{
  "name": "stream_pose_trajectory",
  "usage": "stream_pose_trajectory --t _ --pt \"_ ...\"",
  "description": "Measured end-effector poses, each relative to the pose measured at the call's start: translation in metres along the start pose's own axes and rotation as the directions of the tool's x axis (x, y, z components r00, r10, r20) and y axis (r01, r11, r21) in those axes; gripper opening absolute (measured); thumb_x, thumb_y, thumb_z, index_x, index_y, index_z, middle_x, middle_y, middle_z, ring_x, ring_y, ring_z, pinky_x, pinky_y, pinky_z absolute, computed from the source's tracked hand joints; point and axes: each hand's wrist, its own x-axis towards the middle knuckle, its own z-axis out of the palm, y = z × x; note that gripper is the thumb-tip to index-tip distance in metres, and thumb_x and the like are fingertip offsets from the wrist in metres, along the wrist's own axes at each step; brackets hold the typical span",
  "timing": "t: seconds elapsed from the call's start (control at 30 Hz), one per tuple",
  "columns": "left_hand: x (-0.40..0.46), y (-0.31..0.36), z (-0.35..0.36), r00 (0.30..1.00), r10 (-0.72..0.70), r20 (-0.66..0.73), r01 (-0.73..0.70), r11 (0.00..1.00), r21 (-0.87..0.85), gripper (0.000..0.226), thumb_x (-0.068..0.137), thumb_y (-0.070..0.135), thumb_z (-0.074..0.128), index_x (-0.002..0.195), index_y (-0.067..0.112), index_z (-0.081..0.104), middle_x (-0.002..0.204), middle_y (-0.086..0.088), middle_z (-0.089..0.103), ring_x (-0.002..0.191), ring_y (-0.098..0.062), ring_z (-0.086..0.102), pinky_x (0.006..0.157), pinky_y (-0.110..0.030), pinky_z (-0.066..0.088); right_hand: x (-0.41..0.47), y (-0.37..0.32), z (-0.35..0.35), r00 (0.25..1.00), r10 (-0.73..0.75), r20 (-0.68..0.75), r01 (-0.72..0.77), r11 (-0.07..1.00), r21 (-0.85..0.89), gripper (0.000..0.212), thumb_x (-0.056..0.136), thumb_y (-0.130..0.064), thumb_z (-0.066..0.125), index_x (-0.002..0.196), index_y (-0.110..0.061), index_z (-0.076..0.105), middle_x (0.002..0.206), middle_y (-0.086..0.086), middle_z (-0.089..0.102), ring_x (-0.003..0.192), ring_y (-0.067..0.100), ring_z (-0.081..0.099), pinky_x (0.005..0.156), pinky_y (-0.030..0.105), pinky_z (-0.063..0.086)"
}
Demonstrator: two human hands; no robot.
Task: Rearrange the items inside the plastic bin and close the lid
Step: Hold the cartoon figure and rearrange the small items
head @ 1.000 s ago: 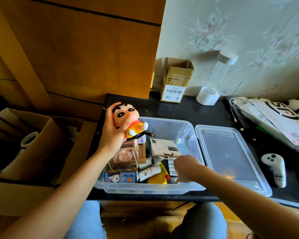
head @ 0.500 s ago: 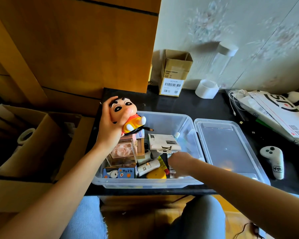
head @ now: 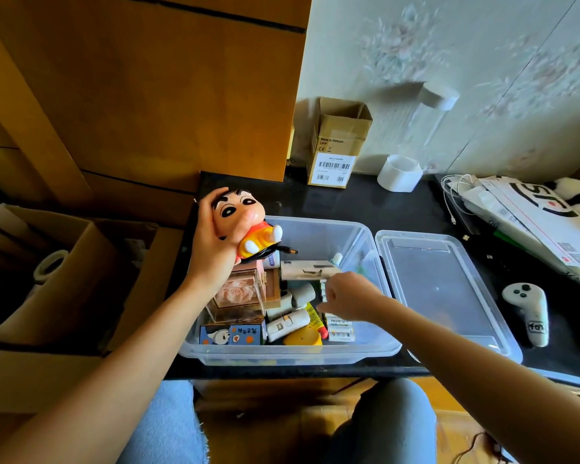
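Note:
A clear plastic bin [head: 288, 354] stands on the black desk, filled with small items: a long white box [head: 307, 269], a clear cube with a pink rose [head: 238, 296], a blue printed carton [head: 231, 334], white tubes and a yellow piece [head: 303, 337]. Its clear lid [head: 442, 289] lies flat on the desk just right of the bin. My left hand [head: 211, 252] grips a cartoon boy figure [head: 245, 222] above the bin's far left corner. My right hand [head: 349, 298] reaches down among the items in the middle of the bin; it is blurred and its fingers are hard to read.
A white game controller [head: 529, 313] lies right of the lid. A small cardboard box [head: 339, 145] and a white roll [head: 399, 172] stand at the back by the wall. Papers and cables [head: 533, 222] pile at the far right. An open carton [head: 47, 262] sits left of the desk.
My right hand has moved from the bin's front edge deeper toward the middle, close under the long white box. My left hand still holds the figure in about the same place.

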Motion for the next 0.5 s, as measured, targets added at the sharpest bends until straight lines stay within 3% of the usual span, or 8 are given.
stream_pose_trajectory --t 0.13,0.23,0.4,0.5 --pt "0.000 0.000 0.000 1.000 -0.009 0.007 0.009 1.000 -0.011 0.060 0.075 0.042 0.068 0.129 0.027 0.043 0.123 0.001 0.053 0.105 -0.010 0.060 0.067 -0.015 0.051 0.004 -0.001 -0.013 0.947 0.145 -0.286 -0.114 0.986 0.124 0.036 0.090 -0.039 0.056 0.066 -0.013 0.049 0.061 0.001 0.049 0.058 0.020 0.049 0.050 0.024 0.039" --pt "-0.001 0.003 0.001 1.000 0.010 0.003 -0.010 1.000 0.006 0.060 0.078 0.042 0.069 0.129 0.025 0.043 0.119 0.006 0.054 0.099 0.003 0.060 0.066 -0.010 0.049 0.010 -0.002 -0.023 0.883 0.169 -0.438 -0.117 0.983 0.143 0.028 0.090 -0.034 0.057 0.098 -0.008 0.055 0.084 0.010 0.065 0.064 0.024 0.051 0.053 0.026 0.035" --pt "-0.002 0.004 0.002 1.000 0.018 0.002 -0.018 1.000 0.021 0.056 0.079 0.041 0.068 0.127 0.026 0.043 0.116 0.010 0.054 0.095 0.008 0.059 0.067 -0.008 0.048 0.026 0.001 -0.027 0.821 0.126 -0.557 -0.025 0.982 0.186 0.037 0.091 -0.024 0.058 0.121 -0.011 0.039 0.089 0.010 0.068 0.060 0.023 0.052 0.047 0.024 0.032" --pt "-0.001 0.004 0.001 1.000 0.012 0.002 -0.012 0.999 0.038 0.054 0.077 0.039 0.066 0.126 0.029 0.043 0.117 0.008 0.054 0.096 0.007 0.059 0.069 -0.008 0.048 0.034 0.006 -0.032 0.819 0.086 -0.567 -0.007 0.990 0.141 0.031 0.091 -0.025 0.057 0.116 -0.013 0.042 0.088 0.010 0.069 0.068 0.030 0.060 0.054 0.028 0.039"
